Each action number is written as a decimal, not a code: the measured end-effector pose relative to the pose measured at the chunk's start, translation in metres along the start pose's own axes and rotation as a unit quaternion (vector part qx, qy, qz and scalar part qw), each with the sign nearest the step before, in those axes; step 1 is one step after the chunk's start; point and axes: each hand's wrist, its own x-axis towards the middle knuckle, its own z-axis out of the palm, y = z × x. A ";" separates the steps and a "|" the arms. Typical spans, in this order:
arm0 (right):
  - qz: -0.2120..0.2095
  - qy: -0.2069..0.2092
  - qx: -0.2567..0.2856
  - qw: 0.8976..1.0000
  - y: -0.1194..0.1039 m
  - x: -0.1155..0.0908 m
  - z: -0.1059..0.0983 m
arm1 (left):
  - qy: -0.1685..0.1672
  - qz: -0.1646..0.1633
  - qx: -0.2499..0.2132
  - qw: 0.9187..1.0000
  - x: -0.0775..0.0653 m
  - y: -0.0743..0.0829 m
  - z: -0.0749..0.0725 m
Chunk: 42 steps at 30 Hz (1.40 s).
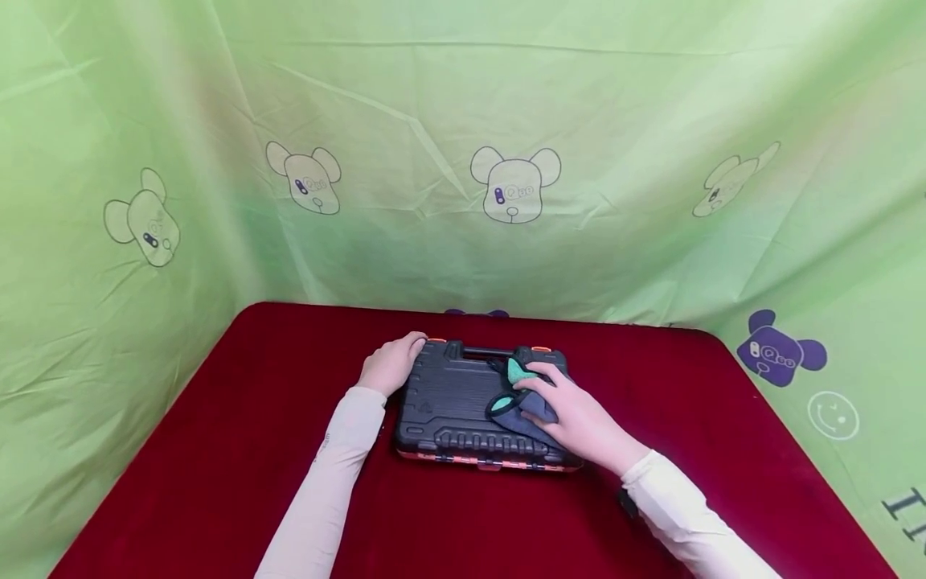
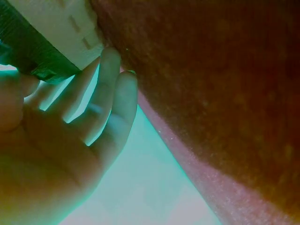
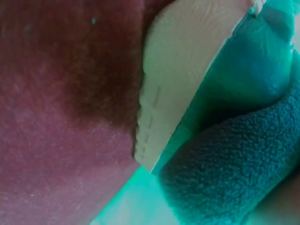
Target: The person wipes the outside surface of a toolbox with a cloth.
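Note:
A black plastic tool case [image 1: 452, 386] with orange latches lies flat and closed on the red-covered table, its carry handle [image 1: 488, 352] at the far side. At its far left corner, my left hand [image 1: 391, 366] holds the edge; the left wrist view shows fingers [image 2: 110, 70] along the side wall and the thumb near the lid. My right hand [image 1: 579, 414] grips a folded cloth [image 1: 531, 414] against the lid's right half. The cloth is grey-blue and fuzzy, with dark edging and a green inner side. Its fuzzy face [image 3: 234, 154] fills the lower right of the right wrist view.
Deep red fabric covers the table [image 1: 260, 418] around the case. Behind and along the sides hangs a green curtain [image 1: 405, 161] printed with bear heads. A dark band [image 1: 628, 503] sits at my right wrist.

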 end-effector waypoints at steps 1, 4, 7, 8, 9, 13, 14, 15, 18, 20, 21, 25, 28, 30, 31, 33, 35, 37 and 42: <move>0.000 -0.001 0.005 1.000 0.001 0.002 -0.001 | 0.001 0.001 0.001 1.000 0.000 0.000 -0.001; -0.004 0.001 0.014 1.000 0.007 0.010 -0.001 | 0.000 0.000 0.004 1.000 0.000 0.001 -0.003; -0.012 0.011 0.021 1.000 0.016 0.018 0.000 | 0.000 -0.001 0.008 1.000 -0.001 0.003 -0.003; -0.015 0.015 0.022 1.000 0.019 0.021 0.001 | -0.001 -0.002 0.008 1.000 -0.001 0.004 -0.003; -0.017 0.017 0.024 0.999 0.022 0.024 0.002 | -0.002 -0.002 0.009 1.000 -0.002 0.004 -0.003; -0.012 0.020 0.030 0.999 0.034 0.036 0.005 | -0.004 -0.002 0.013 1.000 -0.003 0.005 -0.003; -0.008 0.018 0.030 0.999 0.036 0.038 0.005 | -0.003 -0.002 0.014 1.000 -0.003 0.005 -0.003; -0.005 0.016 0.033 0.999 0.038 0.040 0.005 | -0.001 -0.003 0.013 1.000 -0.003 0.005 -0.003; 0.007 0.008 0.034 0.999 0.043 0.047 0.005 | 0.002 -0.003 0.010 1.000 -0.002 0.004 -0.003; 0.016 0.002 0.034 0.999 0.044 0.050 0.005 | 0.001 -0.002 0.008 1.000 -0.002 0.003 -0.003; 0.019 -0.001 0.036 0.999 0.044 0.051 0.004 | 0.000 -0.002 0.008 1.000 -0.002 0.002 -0.003; 0.031 -0.010 0.037 0.999 0.044 0.052 0.002 | -0.003 -0.001 0.010 1.000 -0.001 0.000 -0.001; 0.036 -0.014 0.037 0.999 0.043 0.050 0.002 | -0.004 -0.001 0.010 1.000 -0.001 0.000 0.000; 0.037 -0.015 0.037 0.999 0.043 0.050 0.002 | -0.004 -0.003 0.009 1.000 -0.001 0.000 -0.001; 0.037 -0.015 0.036 0.999 0.043 0.050 0.002 | -0.003 -0.003 0.009 1.000 -0.002 0.000 -0.001; 0.036 -0.014 0.035 0.999 0.044 0.050 0.002 | -0.003 -0.002 0.010 1.000 -0.002 0.000 -0.001; 0.035 -0.011 0.034 0.999 0.045 0.050 0.003 | -0.002 -0.002 0.012 1.000 -0.002 0.000 -0.002; 0.033 -0.008 0.035 0.999 0.046 0.049 0.003 | -0.001 -0.003 0.014 1.000 -0.002 0.000 -0.001; 0.029 0.004 0.044 0.999 0.048 0.046 0.003 | 0.001 -0.006 0.014 1.000 -0.001 0.000 0.000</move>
